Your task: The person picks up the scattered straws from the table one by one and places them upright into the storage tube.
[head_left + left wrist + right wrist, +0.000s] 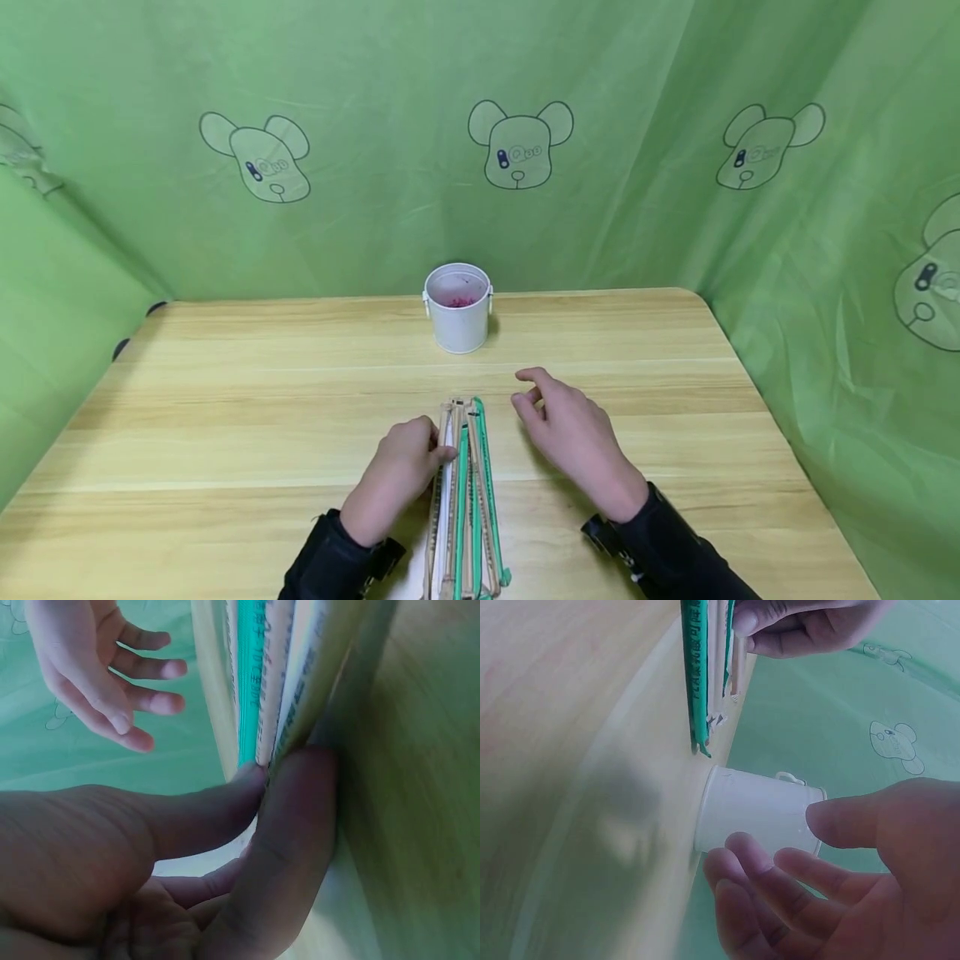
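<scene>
A bundle of long wrapped straws, some in green wrappers and some in brown or whitish ones, lies lengthwise at the near middle of the table. My left hand is at the bundle's left side, pinching a brown-wrapped straw between thumb and fingers. Dark print runs along the wrappers, as on the green straw in the right wrist view. To the right of the bundle, my right hand hovers over the table, fingers loosely bent and holding nothing.
A small white bucket with side lugs and something pink inside stands beyond the straws. Green curtains printed with bear heads hang around the back and sides of the wooden table.
</scene>
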The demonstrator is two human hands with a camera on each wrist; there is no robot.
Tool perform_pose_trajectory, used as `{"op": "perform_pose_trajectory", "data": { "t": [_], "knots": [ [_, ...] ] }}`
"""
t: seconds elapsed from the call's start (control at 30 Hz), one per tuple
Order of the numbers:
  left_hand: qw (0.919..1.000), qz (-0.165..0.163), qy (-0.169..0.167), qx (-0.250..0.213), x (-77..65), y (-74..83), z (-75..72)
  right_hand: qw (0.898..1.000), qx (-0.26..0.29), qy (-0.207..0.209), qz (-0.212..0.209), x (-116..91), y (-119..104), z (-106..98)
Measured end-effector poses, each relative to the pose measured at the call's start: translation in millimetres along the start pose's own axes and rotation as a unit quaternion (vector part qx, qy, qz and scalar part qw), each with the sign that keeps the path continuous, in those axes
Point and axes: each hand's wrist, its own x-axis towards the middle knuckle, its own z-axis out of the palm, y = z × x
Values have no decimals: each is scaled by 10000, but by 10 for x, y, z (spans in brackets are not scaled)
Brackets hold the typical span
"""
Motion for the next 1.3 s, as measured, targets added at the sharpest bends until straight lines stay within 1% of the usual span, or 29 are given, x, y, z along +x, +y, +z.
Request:
{"op": "perform_pose_trajectory", "data": {
  "t": [0.17, 0.33, 0.53, 0.67, 0.77, 0.87, 0.97, 1.03, 1.1, 1.17, 1.2, 1.27, 1.3],
  "knots": [
    [9997, -84, -155, -189, -22, 13, -22, 10000, 2, -41, 62, 14, 19, 21],
    [9992, 8, -257, -310, -49, 23, -91, 9999, 9, -97, 114, 22, 32, 25],
    [9986, 180, -141, -467, -61, 24, -167, 9998, 47, -161, 137, 22, 41, 31],
    [9964, 226, -86, -813, -70, 59, -244, 9996, 74, -211, 150, 21, 53, 44],
    [9938, 229, -29, -1088, -66, 106, -347, 9994, 114, -268, 181, 23, 58, 56],
    [9917, 260, 144, -1248, -66, 151, -504, 9992, 156, -310, 207, 28, 53, 67],
    [9873, 400, 429, -1475, -77, 178, -682, 9990, 186, -347, 190, 35, 45, 78],
    [9827, 607, 663, -1622, -88, 191, -783, 9991, 166, -348, 169, 37, 42, 83],
    [9776, 889, 948, -1657, -87, 203, -856, 9991, 152, -348, 161, 37, 40, 83],
    [9708, 1202, 1268, -1644, -69, 211, -900, 9992, 139, -337, 144, 35, 41, 81],
    [9660, 1364, 1428, -1668, -56, 216, -915, 9992, 141, -334, 142, 35, 42, 82],
    [9538, 1687, 1751, -1763, -22, 231, -934, 9992, 163, -346, 134, 36, 44, 84],
    [9460, 1856, 1915, -1845, 0, 238, -939, 9991, 183, -356, 125, 38, 45, 85]
  ]
}}
